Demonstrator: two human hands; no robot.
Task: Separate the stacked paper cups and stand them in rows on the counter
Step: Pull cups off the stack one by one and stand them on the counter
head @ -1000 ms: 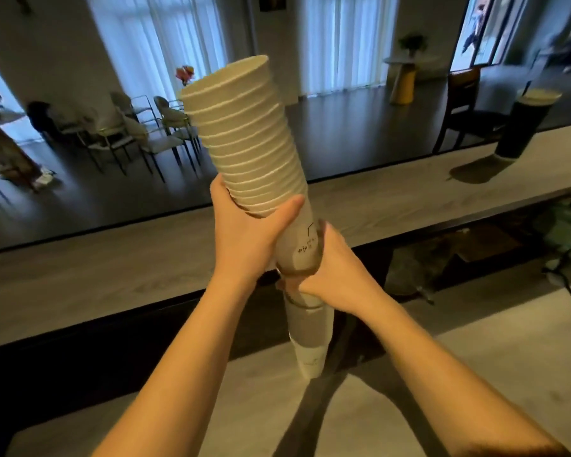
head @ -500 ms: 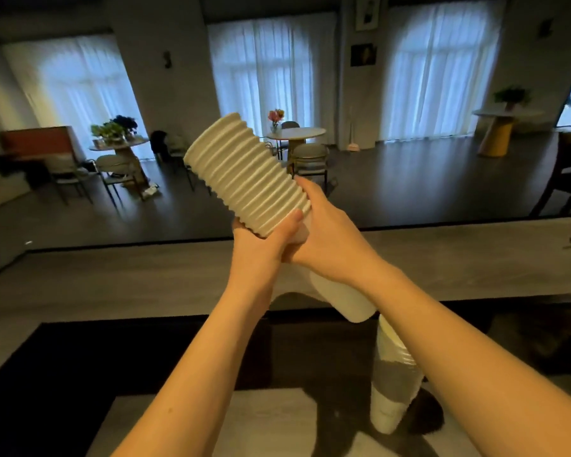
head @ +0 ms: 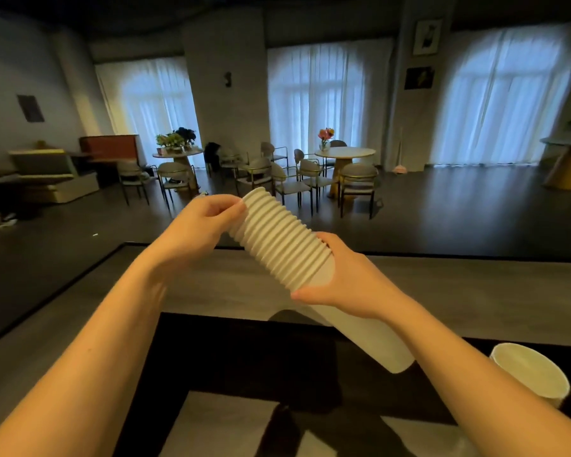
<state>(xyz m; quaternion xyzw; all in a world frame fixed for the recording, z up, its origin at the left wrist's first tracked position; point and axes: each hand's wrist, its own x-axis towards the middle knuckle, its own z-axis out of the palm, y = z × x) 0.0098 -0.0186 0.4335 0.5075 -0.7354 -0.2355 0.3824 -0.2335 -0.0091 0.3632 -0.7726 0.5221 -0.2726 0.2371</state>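
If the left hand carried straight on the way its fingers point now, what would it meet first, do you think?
The left hand points right, at the rim end of the cup stack, which its fingertips already seem to touch. So the stack's top cup comes first.

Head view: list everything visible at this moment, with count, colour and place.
cup stack: one, white, tilted in the air, held in both hands.
second cup stack: one, white, lower right, only its top shows.
counter: one, grey wood, across the middle.
round tables: two, pale, back of room, each with flowers; a third at the right edge.
chairs: several, grey, around the tables.
curtains: white, on three windows.
left hand: at the stack's top rim.
right hand: around the stack's lower part.
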